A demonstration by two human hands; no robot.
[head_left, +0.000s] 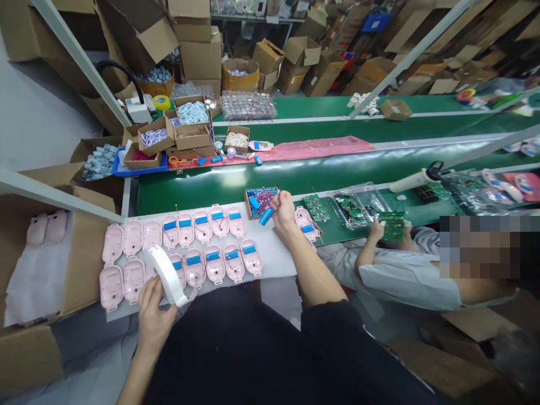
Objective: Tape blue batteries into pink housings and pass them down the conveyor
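Note:
My left hand [155, 312] is closed round a roll of white tape [165, 274], held tilted over the front row of pink plastic shells [112, 287]. Between the fingers of my right hand [283, 211] is a blue battery [266, 216], just in front of a small box of blue batteries with red wires [264, 198]. The shells lie open side in two rows on a white sheet [276, 260]. Several of them at the right hold a blue battery, such as this shell [252, 257]; those at the left hold none. The tape hides part of some shells.
A co-worker [405, 278] sits at the right, holding a green circuit board [391, 225]. More boards [316, 208] and plastic-wrapped parts lie along the bench. Behind runs a green conveyor [189, 188], with small cartons of rings [194, 112] beyond. A large carton [37, 270] stands left.

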